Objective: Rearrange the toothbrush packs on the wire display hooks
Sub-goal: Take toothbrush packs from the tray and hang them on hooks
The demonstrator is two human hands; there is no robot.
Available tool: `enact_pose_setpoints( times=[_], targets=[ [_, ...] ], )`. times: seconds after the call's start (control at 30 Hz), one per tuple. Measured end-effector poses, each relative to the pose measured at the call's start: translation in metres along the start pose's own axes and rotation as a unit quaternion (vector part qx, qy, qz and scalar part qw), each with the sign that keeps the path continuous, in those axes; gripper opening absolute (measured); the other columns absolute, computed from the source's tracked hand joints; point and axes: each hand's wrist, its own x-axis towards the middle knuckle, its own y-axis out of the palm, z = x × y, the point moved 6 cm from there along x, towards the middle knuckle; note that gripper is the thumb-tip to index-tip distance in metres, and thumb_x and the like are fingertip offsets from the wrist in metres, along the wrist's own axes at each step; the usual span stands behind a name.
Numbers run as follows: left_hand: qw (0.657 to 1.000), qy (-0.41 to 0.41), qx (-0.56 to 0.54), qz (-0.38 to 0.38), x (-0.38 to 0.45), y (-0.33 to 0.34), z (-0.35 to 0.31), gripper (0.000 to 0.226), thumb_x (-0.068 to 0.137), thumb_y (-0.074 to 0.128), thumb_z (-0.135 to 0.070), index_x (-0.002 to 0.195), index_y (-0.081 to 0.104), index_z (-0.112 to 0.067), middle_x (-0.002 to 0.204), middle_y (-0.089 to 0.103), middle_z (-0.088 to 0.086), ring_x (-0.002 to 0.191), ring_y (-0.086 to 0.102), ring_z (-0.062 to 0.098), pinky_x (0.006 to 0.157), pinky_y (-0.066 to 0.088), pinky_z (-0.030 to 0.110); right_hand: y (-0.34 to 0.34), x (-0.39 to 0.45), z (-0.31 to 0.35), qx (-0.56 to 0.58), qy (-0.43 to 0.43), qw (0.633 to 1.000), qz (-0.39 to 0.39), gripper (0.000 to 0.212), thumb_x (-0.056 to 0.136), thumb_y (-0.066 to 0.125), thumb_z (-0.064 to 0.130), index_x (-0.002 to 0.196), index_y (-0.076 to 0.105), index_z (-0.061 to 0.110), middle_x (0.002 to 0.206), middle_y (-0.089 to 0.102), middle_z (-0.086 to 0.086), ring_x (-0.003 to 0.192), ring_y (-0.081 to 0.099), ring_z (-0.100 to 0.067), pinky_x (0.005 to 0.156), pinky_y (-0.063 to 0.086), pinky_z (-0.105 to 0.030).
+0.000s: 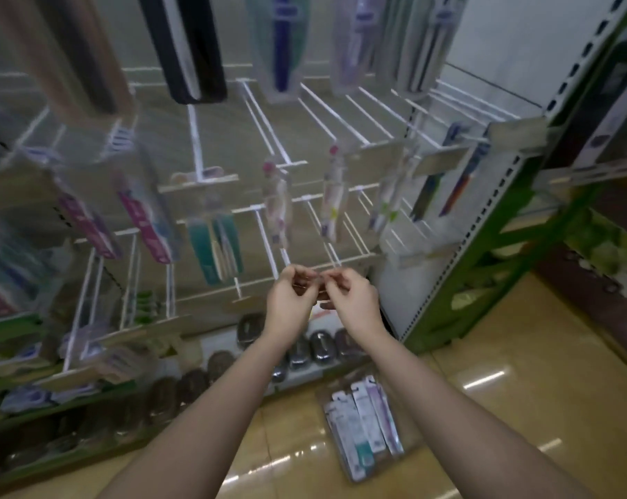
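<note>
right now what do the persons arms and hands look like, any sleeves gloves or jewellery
Both forearms are bare along their whole visible length, with no sleeve edge in view. The left hand and the right hand wear no gloves. No watch, bracelet or band shows at either wrist. The picture is too blurred to tell whether any finger carries a ring.

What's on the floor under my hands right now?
A clear bundle of toothbrush packs lies flat on the tan floor, below the right forearm. The bottom shelf's dark items are partly covered by both wrists.
</note>
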Motion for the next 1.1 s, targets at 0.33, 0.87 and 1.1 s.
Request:
enact_pose_setpoints(
  times=[0.33,0.87,1.1],
  targets=[
    [0.993,-0.046,0.045,0.099,-0.025,0.118,0.056,0.028,0.083,0.064,-0.001,0.076,0.057,-0.028,0.076,0.063,-0.009,0.074,0.061,0.014,0.077,0.052,0.032,-0.095,-0.024,-0.131,0.019,0.123,0.986,-0.112,0.023,0.093,0.053,0.011,0.083,0.057,0.031,0.077,0.067,0.004,0.074,0.07,-0.019,0.073,0.058,-0.043],
    [0.939,-0.269,0.015,0.213,-0.051,0.212,0.307,0.016,0.093,0.049,0.001,0.088,0.058,-0.011,0.079,0.064,0.006,0.071,0.061,0.017,0.072,0.053,0.031,-0.057,-0.104,-0.415,0.11,0.337,0.903,-0.243,0.023,0.094,0.047,0.008,0.081,0.057,0.024,0.081,0.065,0.0,0.069,0.065,-0.012,0.068,0.055,-0.03],
    [0.917,-0.373,-0.006,0.142,-0.077,0.242,0.437,0.012,0.096,0.046,-0.004,0.097,0.057,-0.008,0.084,0.064,0.009,0.073,0.061,0.019,0.072,0.053,0.031,-0.005,-0.123,-0.524,0.141,0.35,0.875,-0.303,0.021,0.096,0.05,0.011,0.083,0.059,0.024,0.086,0.068,-0.003,0.079,0.067,-0.017,0.073,0.057,-0.029]
  ],
)
